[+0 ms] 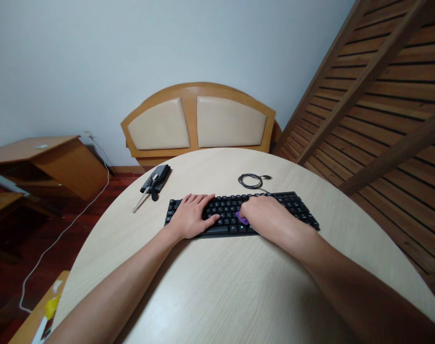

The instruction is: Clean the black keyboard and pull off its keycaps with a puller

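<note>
Currently, note black computer keyboard (222,210), long axis left to right, beneath left hand (189,216), splayed on its left part and apparently empty, and right hand (263,213), curled near its middle, pinching purple wad (242,220).

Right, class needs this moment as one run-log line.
left hand: on black rectangular keyboard | right hand: holding small purple item, material unclear

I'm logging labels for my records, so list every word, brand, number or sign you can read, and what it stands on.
No text is legible anywhere in this view.
Keyboard: pale markings on the keys, too small to read; the left hand and right hand cover some.
Dark flat case: no lettering can be made out.
</note>
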Demonstrator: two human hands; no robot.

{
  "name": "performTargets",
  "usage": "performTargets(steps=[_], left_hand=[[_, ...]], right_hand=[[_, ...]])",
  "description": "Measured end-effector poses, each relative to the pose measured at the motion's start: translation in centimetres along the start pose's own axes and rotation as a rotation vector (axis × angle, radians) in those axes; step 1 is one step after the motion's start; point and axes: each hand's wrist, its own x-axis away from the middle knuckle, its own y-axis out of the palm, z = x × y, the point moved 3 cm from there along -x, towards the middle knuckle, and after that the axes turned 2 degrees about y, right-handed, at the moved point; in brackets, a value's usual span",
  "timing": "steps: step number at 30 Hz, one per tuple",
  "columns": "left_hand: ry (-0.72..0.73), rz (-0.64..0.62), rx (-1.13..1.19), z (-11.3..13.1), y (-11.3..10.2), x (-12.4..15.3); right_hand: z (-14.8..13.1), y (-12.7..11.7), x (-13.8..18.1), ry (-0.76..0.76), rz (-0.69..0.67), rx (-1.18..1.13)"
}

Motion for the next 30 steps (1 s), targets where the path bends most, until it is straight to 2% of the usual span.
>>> performTargets(steps=[3,8,18,22,27,30], left_hand=[[-0.002,-0.001,-0.001,0.1,0.0,0.0],[-0.01,-0.008,-0.009,0.2,-0.1,-0.1],[-0.003,0.006,-0.005,-0.1,0.1,0.0],[-0.002,0.0,-0.012,0.0,0.1,0.0],[0.0,0.001,-0.009,0.3,-0.2,0.0],[-0.007,-0.007,-0.009,0.2,-0.2,0.1]], right_hand=[[0.0,-0.4,0.3,-0.012,-0.03,-0.032],[0.0,-0.7,0.7,0.009,0.006,-0.064],[-0.1,0.3,0.6,0.012,-0.018,-0.015],[-0.1,-0.1,1.2,0.001,-0.049,-0.036],[0.7,-0.9,1.7,-0.015,-0.109,-0.086],[1.8,-1.1,1.4,-0.035,-0.073,-0.13]])
